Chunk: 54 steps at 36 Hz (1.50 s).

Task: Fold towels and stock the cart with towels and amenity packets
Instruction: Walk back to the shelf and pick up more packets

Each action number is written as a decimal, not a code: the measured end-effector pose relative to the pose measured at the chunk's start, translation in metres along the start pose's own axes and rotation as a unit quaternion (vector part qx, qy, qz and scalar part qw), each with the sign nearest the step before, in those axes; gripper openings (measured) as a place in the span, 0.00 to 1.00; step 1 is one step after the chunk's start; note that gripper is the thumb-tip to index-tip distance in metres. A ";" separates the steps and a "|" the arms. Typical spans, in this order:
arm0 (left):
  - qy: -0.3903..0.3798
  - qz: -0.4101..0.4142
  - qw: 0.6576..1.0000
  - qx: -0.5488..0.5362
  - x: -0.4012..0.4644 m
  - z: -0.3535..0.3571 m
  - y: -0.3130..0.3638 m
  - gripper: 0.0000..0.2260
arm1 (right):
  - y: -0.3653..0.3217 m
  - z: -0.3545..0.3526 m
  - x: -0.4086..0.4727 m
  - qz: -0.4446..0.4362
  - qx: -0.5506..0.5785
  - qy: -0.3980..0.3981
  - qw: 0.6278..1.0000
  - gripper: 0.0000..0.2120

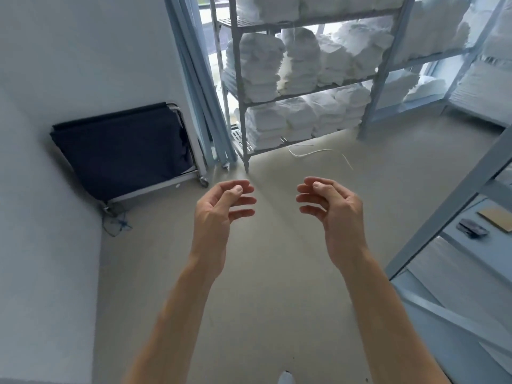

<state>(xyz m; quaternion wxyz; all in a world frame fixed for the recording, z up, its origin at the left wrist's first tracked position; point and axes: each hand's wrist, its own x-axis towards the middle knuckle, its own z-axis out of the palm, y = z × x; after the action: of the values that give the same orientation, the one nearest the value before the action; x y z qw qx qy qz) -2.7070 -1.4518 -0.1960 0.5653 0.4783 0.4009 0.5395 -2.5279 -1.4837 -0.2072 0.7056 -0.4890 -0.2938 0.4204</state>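
Observation:
Both of my arms reach forward over the bare floor. My left hand and my right hand face each other with fingers loosely curved, and neither holds anything. Ahead stands a grey shelving rack stacked with folded white towels on several shelves. The hands are well short of the rack, about level with its front leg. No amenity packets can be made out.
A dark fabric laundry cart on wheels stands against the left wall. White string lies on the floor before the rack. A second grey shelf frame rises at the right, with a dark small item and a brown sheet on it.

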 end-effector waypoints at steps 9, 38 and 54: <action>-0.030 -0.006 0.999 -0.029 0.139 0.064 -0.025 0.11 | -0.002 -0.007 0.144 -0.023 0.006 0.023 0.999 0.10; -0.377 -0.150 0.910 -0.090 0.531 0.383 -0.161 0.09 | -0.022 -0.129 0.529 -0.098 -0.064 0.391 0.913 0.09; -0.458 -0.128 0.880 -0.016 0.613 0.647 -0.219 0.10 | -0.090 -0.327 0.683 -0.149 0.012 0.448 0.881 0.09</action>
<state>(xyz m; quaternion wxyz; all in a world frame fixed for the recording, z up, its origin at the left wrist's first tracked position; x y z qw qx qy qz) -1.9713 -0.9041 -0.2282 0.7576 0.6072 0.1465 0.1897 -1.9068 -1.0428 -0.2351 0.8222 -0.5669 -0.0102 0.0496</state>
